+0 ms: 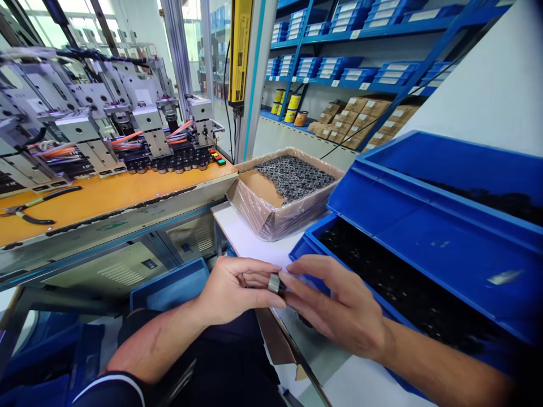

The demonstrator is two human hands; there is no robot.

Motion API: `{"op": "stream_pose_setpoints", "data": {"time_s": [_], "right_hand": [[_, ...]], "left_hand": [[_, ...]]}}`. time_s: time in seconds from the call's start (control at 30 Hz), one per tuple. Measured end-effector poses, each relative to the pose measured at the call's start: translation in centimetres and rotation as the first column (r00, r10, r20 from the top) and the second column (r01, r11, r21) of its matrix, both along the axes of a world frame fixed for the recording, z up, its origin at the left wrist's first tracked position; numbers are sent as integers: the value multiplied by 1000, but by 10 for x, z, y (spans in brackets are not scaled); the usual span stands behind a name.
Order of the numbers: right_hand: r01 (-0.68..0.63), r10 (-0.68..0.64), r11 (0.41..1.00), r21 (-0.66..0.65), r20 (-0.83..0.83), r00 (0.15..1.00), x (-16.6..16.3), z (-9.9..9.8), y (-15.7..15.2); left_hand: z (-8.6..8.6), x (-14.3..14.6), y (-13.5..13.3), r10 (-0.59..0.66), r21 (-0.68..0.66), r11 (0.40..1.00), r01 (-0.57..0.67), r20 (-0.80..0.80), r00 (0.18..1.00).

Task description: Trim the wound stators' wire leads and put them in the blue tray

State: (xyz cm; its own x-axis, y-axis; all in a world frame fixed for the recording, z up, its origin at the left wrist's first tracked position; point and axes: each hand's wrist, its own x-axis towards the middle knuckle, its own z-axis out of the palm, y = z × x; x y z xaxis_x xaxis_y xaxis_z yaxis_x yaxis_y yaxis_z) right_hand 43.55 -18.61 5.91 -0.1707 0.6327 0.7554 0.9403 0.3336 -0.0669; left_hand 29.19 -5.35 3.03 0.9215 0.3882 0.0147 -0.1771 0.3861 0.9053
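Observation:
Between the thumb and fingers of my left hand (237, 288) is a small round part (274, 282), silver metal with a black end. My right hand (339, 302) meets it from the right, fingertips on the part's black end. Below the right hand's fingers a dark object (304, 320) shows in part; whether that hand holds it, I cannot tell. Both hands are above the edge of a white table (244, 234), in front of a blue bin (311, 240) of small black pieces.
Beyond my hands stands a plastic-lined carton (265, 217) with rows of small parts. Another blue bin (403, 195) is stacked at right. On the left, an orange bench (106, 195) carries a machine (146, 118), several dark round parts (182, 162) and pliers (31, 209). A blue tray (169, 288) sits below.

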Motion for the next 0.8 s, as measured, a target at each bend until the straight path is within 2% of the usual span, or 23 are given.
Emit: {"op": "stream_pose_setpoints", "data": {"time_s": [0.27, 0.33, 0.43, 0.5, 0.57, 0.67, 0.73, 0.8], "right_hand": [[-43, 39, 999, 33, 119, 992, -2, 2, -2], [-34, 27, 998, 48, 142, 990, -1, 1, -1], [-22, 2, 995, 97, 197, 980, 0, -2, 0], [-14, -9, 992, 122, 187, 982, -3, -2, -1], [7, -13, 996, 89, 73, 997, -7, -1, -3], [24, -27, 999, -27, -121, 992, -13, 3, -5], [-1, -10, 997, -72, -160, 987, -11, 5, -5], [-33, 18, 993, -110, -139, 990, -2, 6, -6]], "left_hand": [[5, -1, -2, -69, -89, 994, 66, -30, 997], [2, 1, -8, -33, -110, 993, 30, -18, 999], [-4, 4, -19, 114, -126, 986, -107, 50, 992], [-6, 6, -21, 206, -56, 978, -201, 114, 972], [-6, 6, -17, 236, 119, 958, -260, 182, 955], [-4, 6, -6, 181, 416, 858, -302, 305, 935], [-2, 5, 0, 151, 510, 791, -338, 373, 915], [-1, 4, 5, 149, 548, 755, -360, 391, 908]]}}
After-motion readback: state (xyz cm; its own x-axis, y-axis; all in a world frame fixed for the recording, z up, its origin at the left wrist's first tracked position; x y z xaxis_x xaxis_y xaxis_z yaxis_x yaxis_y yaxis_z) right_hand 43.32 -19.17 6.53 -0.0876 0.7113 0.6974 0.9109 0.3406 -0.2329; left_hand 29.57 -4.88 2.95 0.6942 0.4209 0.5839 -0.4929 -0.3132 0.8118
